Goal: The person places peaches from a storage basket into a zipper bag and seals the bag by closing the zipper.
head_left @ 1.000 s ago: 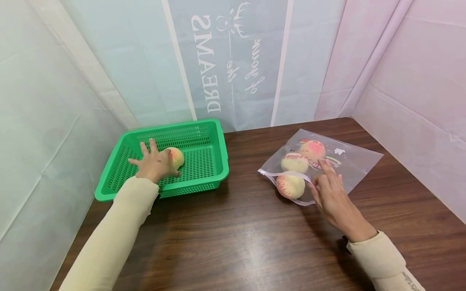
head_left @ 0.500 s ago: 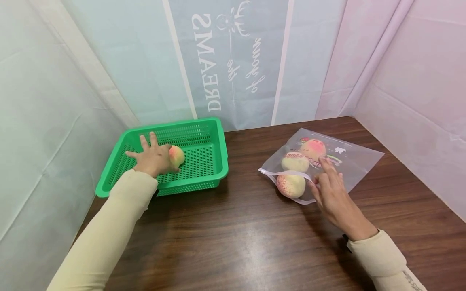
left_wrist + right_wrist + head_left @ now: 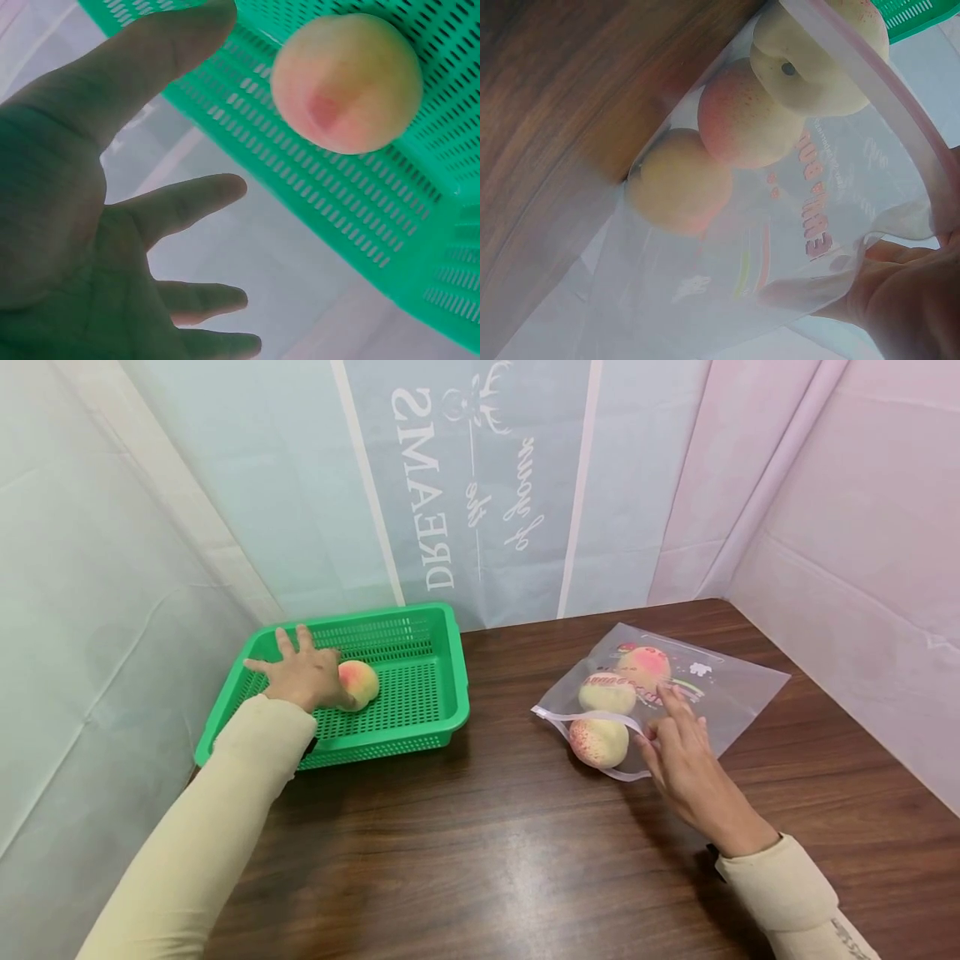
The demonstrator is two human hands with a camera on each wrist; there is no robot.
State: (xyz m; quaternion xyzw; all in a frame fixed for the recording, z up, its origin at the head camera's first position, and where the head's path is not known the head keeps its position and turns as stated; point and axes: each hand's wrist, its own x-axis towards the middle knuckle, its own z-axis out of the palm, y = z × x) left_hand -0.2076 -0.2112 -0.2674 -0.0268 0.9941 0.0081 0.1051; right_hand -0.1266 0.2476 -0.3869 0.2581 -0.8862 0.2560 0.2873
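In the green plastic basket (image 3: 408, 727) lies one peach (image 3: 360, 683). My left hand (image 3: 300, 678) hovers over the basket just left of that peach, its fingers spread. A gap shows between the left thumb and the peach (image 3: 349, 82) in the left wrist view. My right hand (image 3: 686, 768) pinches the open mouth edge of a clear zip bag (image 3: 738, 693). Inside the bag are two peaches, one pink-topped peach (image 3: 647, 667) and a paler peach (image 3: 606, 695). A third, speckled peach (image 3: 600, 745) sits at the mouth, partly sticking out.
The brown wooden table (image 3: 480, 843) carries the basket at the left and the bag at the right. A printed cloth (image 3: 480, 485) hangs behind the table, with pale cloth walls on both sides. The bag's slider (image 3: 538, 712) is at its left corner.
My left hand has shifted a little left, away from the peach in the basket. The right hand, the bag and its peaches look unchanged.
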